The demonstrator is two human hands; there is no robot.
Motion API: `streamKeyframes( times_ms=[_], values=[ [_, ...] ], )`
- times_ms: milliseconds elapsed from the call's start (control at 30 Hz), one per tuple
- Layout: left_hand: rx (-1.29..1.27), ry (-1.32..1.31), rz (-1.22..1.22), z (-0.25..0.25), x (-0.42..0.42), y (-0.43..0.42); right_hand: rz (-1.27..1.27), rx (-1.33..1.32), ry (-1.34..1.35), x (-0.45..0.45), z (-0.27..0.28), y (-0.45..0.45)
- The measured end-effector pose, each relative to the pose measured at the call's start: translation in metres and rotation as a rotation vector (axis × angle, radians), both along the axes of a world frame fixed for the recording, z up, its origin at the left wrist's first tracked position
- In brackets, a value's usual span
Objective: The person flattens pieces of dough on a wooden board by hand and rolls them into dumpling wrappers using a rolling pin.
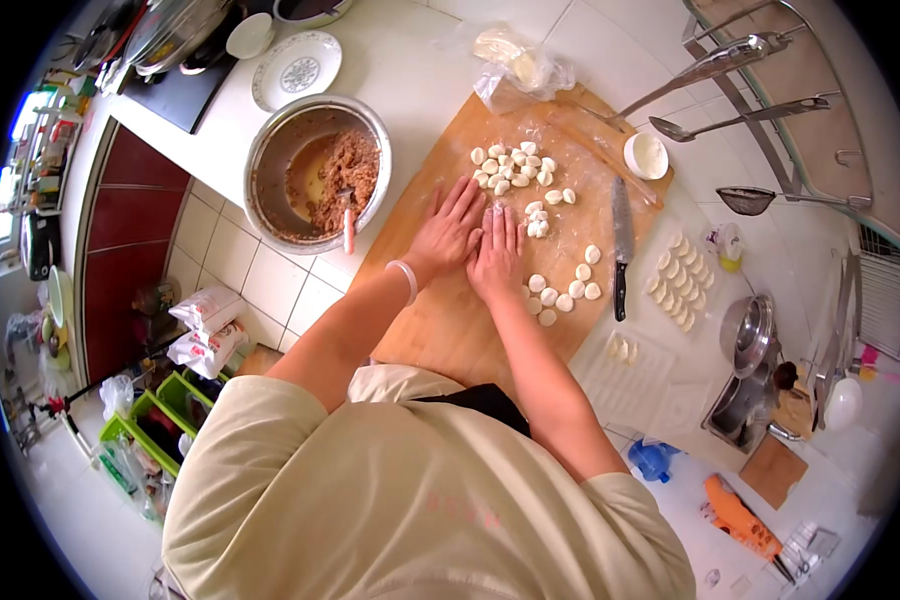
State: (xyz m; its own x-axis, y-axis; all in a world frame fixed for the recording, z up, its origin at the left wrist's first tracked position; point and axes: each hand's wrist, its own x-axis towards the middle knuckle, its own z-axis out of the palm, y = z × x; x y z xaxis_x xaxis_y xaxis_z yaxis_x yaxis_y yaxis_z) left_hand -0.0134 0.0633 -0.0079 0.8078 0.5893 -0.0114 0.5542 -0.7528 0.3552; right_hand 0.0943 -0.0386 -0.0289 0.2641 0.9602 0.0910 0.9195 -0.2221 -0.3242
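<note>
My left hand (448,235) lies palm down on the wooden board (435,340), fingers stretched out toward a cluster of small dough pieces (510,165). Beside it, touching at the thumb side, my right hand (496,255) is also flat with its fingers extended. Whether anything lies beneath the palms is hidden. A few dough pieces (537,220) sit just right of my right fingertips. Flattened dough rounds (564,302) form a curved row to the right of my right wrist. A knife (622,240) rests near the board's right edge.
Left of the board stands a metal bowl (260,190) of minced filling with a pink-handled utensil (348,230). A rolling pin (595,148) and small white bowl (646,156) are at the upper right. Filled dumplings (680,283) lie in rows further right. A plate (297,71) is upper left.
</note>
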Motion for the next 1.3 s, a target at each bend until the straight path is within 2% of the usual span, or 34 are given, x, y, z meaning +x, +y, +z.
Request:
streamKeyframes(
  times_ms=[133,200,233,300,333,367,433,467,533,567,633,667,700,767,833,967,1033,1100,1167,1200,1267,1300],
  values=[
    [0.064,-0.052,0.013,0.0,-0.002,0.001,0.007,0.083,-0.053,0.001,0.005,0.001],
    [-0.108,-0.284,0.048,-0.007,-0.006,-0.005,0.038,0.211,0.133,0.003,0.011,-0.014],
    [-0.113,-0.287,0.041,-0.014,-0.006,-0.017,0.031,0.208,0.129,0.006,0.008,-0.029],
    [-0.205,-0.466,0.099,-0.022,-0.008,-0.045,0.083,0.246,0.101,0.018,0.003,-0.058],
    [-0.136,-0.607,0.044,-0.016,0.001,-0.057,0.046,0.227,0.08,0.028,0.004,-0.069],
    [-0.381,-0.575,-0.009,-0.009,0.006,-0.07,0.013,0.207,0.061,0.038,0.004,-0.078],
    [-0.623,-0.652,-0.085,0.001,0.029,-0.081,-0.047,0.158,0.043,0.051,0.014,-0.076],
    [-0.624,-0.654,-0.088,0.005,0.043,-0.076,-0.135,0.198,0.068,0.06,0.019,-0.063],
    [-0.263,-0.577,-0.002,0.009,0.073,-0.047,-0.228,0.238,0.089,0.073,0.025,-0.039],
    [-0.262,-0.58,-0.005,0.002,0.083,-0.031,-0.211,0.233,0.15,0.078,0.026,-0.026],
    [-0.108,-0.431,-0.259,-0.003,0.094,-0.002,-0.184,0.238,0.21,0.084,0.024,-0.015],
    [-0.062,-0.32,-0.262,0.002,0.095,0.003,-0.206,0.179,0.19,0.085,0.02,-0.012],
    [-0.058,-0.32,-0.26,-0.001,0.095,0.007,-0.231,0.118,0.173,0.085,0.02,-0.01],
    [0.095,-0.183,-0.216,-0.009,0.095,0.016,-0.28,0.097,0.196,0.083,0.018,-0.013],
    [0.113,-0.155,-0.198,-0.008,0.091,0.024,-0.329,0.075,0.222,0.082,0.012,-0.015],
    [0.14,-0.268,-0.196,-0.005,0.09,0.022,-0.261,0.196,0.232,0.084,0.007,-0.017],
    [0.108,-0.471,-0.379,-0.003,0.094,0.013,-0.218,0.223,0.224,0.085,0.012,-0.015],
    [0.057,-0.416,-0.376,0.001,0.094,0.013,-0.229,0.225,0.23,0.085,0.014,-0.016],
    [-0.032,-0.133,-0.28,0.008,0.092,0.02,-0.277,0.196,0.25,0.086,0.014,-0.02],
    [-0.032,-0.133,-0.279,0.006,0.091,0.023,-0.325,0.172,0.271,0.087,0.01,-0.022],
    [0.229,-0.259,-0.135,0.003,0.09,0.029,-0.317,0.221,0.303,0.092,0.004,-0.024],
    [0.229,-0.258,-0.135,0.003,0.091,0.027,-0.311,0.269,0.333,0.092,0.004,-0.024]
  ],
)
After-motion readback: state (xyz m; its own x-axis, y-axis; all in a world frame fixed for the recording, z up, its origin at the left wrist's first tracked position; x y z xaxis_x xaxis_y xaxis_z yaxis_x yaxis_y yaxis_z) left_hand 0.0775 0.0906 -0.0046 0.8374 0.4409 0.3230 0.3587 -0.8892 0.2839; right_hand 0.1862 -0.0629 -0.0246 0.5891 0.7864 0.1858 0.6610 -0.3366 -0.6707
